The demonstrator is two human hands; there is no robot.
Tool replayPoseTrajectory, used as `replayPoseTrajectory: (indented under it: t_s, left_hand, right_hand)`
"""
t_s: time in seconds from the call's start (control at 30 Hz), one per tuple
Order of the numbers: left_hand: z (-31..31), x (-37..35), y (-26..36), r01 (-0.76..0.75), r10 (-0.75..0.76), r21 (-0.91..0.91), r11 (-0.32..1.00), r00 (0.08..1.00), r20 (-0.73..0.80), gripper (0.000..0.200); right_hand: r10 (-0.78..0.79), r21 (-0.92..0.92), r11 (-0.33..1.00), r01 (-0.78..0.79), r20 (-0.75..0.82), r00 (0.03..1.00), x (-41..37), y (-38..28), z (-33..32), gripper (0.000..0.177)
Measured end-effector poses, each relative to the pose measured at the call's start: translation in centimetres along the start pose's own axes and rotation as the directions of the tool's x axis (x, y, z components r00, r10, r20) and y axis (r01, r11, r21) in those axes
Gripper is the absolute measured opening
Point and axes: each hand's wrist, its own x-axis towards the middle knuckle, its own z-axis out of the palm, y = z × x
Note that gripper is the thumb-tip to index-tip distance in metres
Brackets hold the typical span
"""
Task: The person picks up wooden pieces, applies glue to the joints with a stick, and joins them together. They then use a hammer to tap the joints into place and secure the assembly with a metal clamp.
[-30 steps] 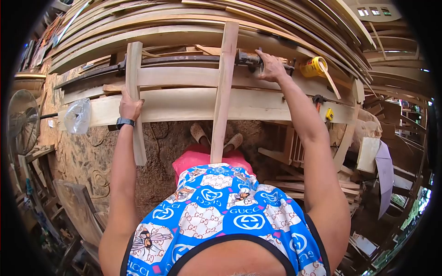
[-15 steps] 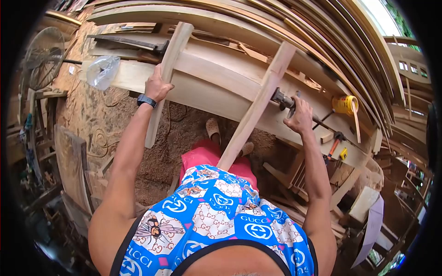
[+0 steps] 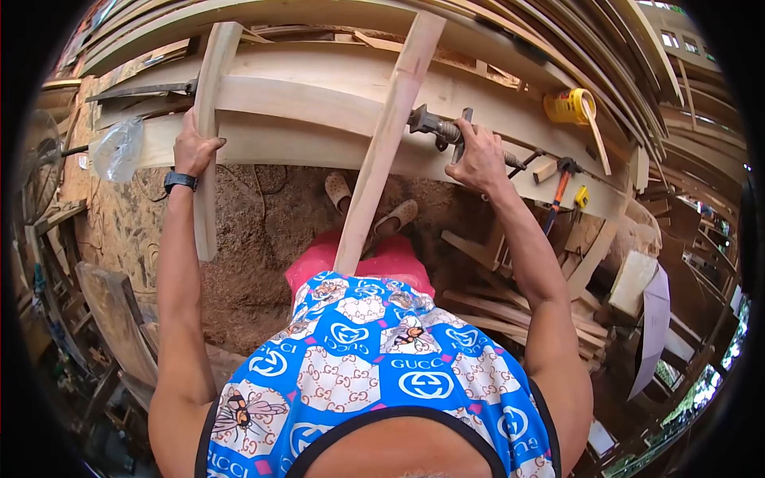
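A wooden frame lies across the bench, with a left rail [image 3: 213, 68], a crosspiece [image 3: 299, 103] and a right rail [image 3: 390, 131] slanting down to my shirt. My left hand [image 3: 194, 150] is wrapped around the left rail below the crosspiece. The black jaw [image 3: 190, 87] of a long clamp stands beside that rail's outer side. At the right rail sits the clamp's screw head [image 3: 426, 122], against or very near the wood. My right hand [image 3: 480, 159] is closed on the clamp's handle, whose upper end shows above the fingers; the threaded screw runs out past the hand.
Long boards [image 3: 558, 48] are stacked behind the bench [image 3: 263, 147]. To the right lie a yellow tub [image 3: 564, 107] with a stick, an orange-handled hammer [image 3: 561, 190] and a yellow tape measure [image 3: 582, 197]. A plastic bag [image 3: 119, 150] lies left. Sawdust covers the floor [image 3: 247, 279].
The view has shifted, so the frame and bench appear farther left. My right hand has changed its hold on the clamp handle, showing more of it. My left hand stays on the left rail.
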Motion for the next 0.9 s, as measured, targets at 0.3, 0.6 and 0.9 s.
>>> replayPoseTrajectory:
  t_s: [0.3,0.6,0.9]
  left_hand:
    - [0.7,0.1,-1.4,-0.010,0.010,-0.018,1.000,1.000,0.015,0.088]
    - [0.5,0.7,-0.9,0.140,-0.145,0.051,0.989,0.982,0.117,0.082]
    - [-0.5,1.7,-0.3,0.105,-0.113,0.055,0.993,0.980,0.164,0.075]
  right_hand:
    - [0.009,0.063,0.998,-0.005,-0.063,0.998,-3.6,-1.3,2.8,0.081]
    - [0.064,0.061,0.997,-0.055,-0.157,0.986,-4.4,-2.7,4.0,0.087]
    - [0.053,0.068,0.997,-0.034,-0.296,0.954,-4.9,-3.2,5.8,0.086]
